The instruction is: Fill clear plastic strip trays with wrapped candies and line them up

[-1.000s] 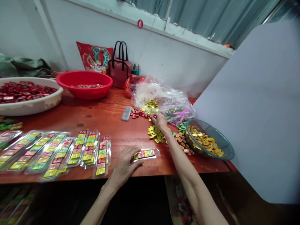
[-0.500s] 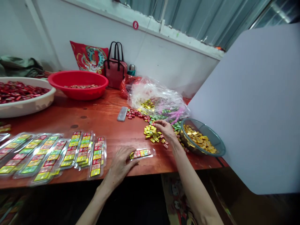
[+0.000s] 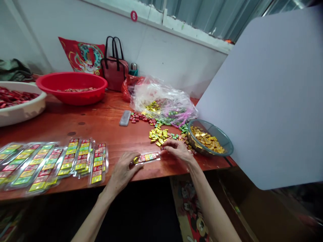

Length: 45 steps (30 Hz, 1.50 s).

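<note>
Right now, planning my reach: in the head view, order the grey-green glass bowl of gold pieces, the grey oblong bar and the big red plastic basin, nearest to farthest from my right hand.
From the right hand:
1. grey-green glass bowl: just to its right
2. grey oblong bar: ahead and left
3. red plastic basin: far left

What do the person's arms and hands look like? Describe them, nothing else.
The left hand and right hand are bare, without gloves. The left arm and right arm are slim and bare down to the view's lower edge: no sleeves, watch or bracelet show.
</note>
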### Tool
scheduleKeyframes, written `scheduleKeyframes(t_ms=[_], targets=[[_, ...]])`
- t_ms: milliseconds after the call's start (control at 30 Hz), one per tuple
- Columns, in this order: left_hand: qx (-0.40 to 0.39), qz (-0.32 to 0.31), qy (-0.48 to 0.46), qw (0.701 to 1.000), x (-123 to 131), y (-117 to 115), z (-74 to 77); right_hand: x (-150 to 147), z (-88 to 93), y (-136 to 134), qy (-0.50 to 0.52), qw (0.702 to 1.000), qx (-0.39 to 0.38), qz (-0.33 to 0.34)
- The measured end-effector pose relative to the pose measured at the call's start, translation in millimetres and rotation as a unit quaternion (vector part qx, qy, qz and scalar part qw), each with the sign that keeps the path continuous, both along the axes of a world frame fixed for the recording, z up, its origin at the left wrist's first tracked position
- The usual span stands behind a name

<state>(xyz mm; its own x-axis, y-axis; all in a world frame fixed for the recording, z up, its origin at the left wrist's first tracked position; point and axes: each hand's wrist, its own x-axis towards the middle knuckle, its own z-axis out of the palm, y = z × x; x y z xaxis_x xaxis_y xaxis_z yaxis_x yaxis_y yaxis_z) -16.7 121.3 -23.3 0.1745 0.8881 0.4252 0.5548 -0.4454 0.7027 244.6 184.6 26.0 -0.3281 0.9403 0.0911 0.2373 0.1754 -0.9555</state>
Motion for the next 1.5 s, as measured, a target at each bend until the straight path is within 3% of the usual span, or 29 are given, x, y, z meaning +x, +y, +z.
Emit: scheduleKeyframes(t_ms=[167, 267, 467, 667, 800, 900, 1033, 1167, 1200, 1267, 1333, 1400, 1500], targets=[[0.002, -0.002, -0.004, 1.000, 0, 1, -0.5, -6, 15.1, 7, -0.207, 0.967, 0.085, 0.122], [0.005, -0.007, -0.012, 1.000, 1, 1, 0.7, -17, 10.6, 6, -0.260, 0.947, 0.120, 0.143], [-0.016, -0.005, -0.020, 1.000, 2, -4, 7.8, -29, -12.6, -6, -0.297, 0.928, 0.210, 0.076], [-0.011, 0.000, -0.020, 1.000, 3, -8, 11.8, -39, -37.7, -26, -0.374, 0.868, 0.326, -0.018], [0.002, 0.002, -0.021, 1.000, 3, -9, 10.8, -47, -45.0, -39, -0.415, 0.836, 0.351, -0.075], [0.018, 0.002, -0.024, 1.000, 4, -7, 10.2, -52, -46.9, -41, -0.400, 0.840, 0.352, -0.107], [0.056, 0.026, -0.040, 0.997, 6, -13, 14.9, -52, -50.1, -39, -0.320, 0.872, 0.349, -0.123], [0.088, 0.073, -0.078, 0.990, 4, -55, 18.3, -50, -53.5, -38, -0.265, 0.891, 0.347, -0.122], [0.075, 0.096, -0.124, 0.985, 2, -70, 17.2, -50, -54.1, -38, -0.257, 0.894, 0.346, -0.123], [-0.011, 0.143, -0.223, 0.964, -4, -96, 12.8, -50, -54.5, -39, -0.242, 0.900, 0.339, -0.126], [-0.088, 0.186, -0.329, 0.922, -13, -114, 8.2, -51, -53.7, -39, -0.228, 0.907, 0.327, -0.134], [-0.129, 0.203, -0.405, 0.882, -23, -119, 5.8, -51, -52.0, -41, -0.216, 0.913, 0.316, -0.141], [-0.135, 0.203, -0.440, 0.864, -34, -110, 8.0, -52, -48.8, -42, -0.210, 0.918, 0.308, -0.135]])
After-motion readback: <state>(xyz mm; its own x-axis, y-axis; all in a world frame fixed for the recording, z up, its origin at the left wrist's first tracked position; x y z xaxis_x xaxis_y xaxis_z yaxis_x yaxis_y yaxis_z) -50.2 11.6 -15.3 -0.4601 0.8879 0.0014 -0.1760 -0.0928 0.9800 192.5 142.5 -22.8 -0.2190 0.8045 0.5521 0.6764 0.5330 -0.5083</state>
